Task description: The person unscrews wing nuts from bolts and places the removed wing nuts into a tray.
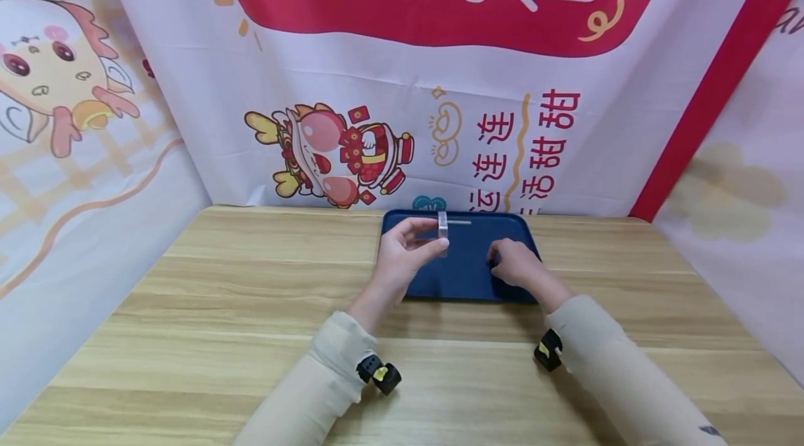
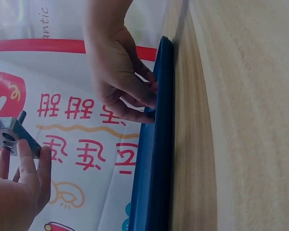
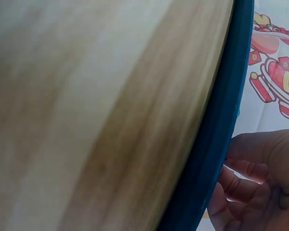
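Observation:
Above the left part of a dark blue tray [image 1: 465, 285], my left hand [image 1: 405, 250] grips a small silver metal block [image 1: 443, 226] between thumb and fingers. The left wrist view shows round holes in this metal block [image 2: 12, 134] and a short pin jutting from one side. My right hand [image 1: 518, 264] reaches down into the right side of the tray with bent fingers. A small dark patch shows by its fingertips in the head view; I cannot tell whether they pinch anything. In the right wrist view, the tray's rim hides the tips of the right hand [image 3: 260, 183].
A thin silver rod [image 1: 460, 223] lies near the tray's back edge. The tray rests on a wood-grain table [image 1: 251, 306], close to its far edge. Printed cloth [image 1: 377, 69] hangs behind the table, with more cloth at both sides.

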A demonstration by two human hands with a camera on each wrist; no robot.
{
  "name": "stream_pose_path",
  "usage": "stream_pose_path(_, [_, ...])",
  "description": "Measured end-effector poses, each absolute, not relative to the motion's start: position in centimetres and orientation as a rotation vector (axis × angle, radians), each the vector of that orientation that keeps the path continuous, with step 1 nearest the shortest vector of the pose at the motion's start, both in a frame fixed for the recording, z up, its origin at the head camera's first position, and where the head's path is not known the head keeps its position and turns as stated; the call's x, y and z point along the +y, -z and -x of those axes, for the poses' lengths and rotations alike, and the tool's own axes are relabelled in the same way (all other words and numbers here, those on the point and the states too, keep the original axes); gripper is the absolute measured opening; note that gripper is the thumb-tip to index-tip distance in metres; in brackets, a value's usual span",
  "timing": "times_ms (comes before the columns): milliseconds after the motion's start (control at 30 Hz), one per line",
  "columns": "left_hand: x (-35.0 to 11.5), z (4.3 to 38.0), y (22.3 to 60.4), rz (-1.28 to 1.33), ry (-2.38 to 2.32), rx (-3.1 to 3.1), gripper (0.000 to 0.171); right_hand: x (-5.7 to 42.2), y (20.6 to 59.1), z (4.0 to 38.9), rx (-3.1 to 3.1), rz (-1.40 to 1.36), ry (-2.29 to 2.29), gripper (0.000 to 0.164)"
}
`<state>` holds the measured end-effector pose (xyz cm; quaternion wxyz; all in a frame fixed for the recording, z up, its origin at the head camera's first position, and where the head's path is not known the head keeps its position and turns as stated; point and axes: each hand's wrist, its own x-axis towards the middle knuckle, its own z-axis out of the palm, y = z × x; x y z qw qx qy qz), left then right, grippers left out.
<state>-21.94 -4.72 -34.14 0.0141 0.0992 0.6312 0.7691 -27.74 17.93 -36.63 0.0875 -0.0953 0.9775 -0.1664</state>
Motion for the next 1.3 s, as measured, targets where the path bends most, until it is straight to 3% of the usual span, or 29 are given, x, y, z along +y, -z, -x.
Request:
stream_pose_path(600, [-4.5, 21.8, 34.4, -0.309, -2.384, 1.921, 0.035, 18.8, 35.5, 27.2, 2.908, 0.311, 0.517, 0.022])
stream_pose_path(967, [-4.3, 21.6, 34.5, -0.282, -2.324, 1.918, 0.034, 18.4, 32.0, 24.6, 2.931, 0.469, 1.147, 0.023])
stream_pose_path(1300, [-4.3, 21.4, 34.3, -0.275, -2.254, 1.901, 0.033, 16.9, 31.3, 23.0, 2.825, 0.638, 1.373, 0.027])
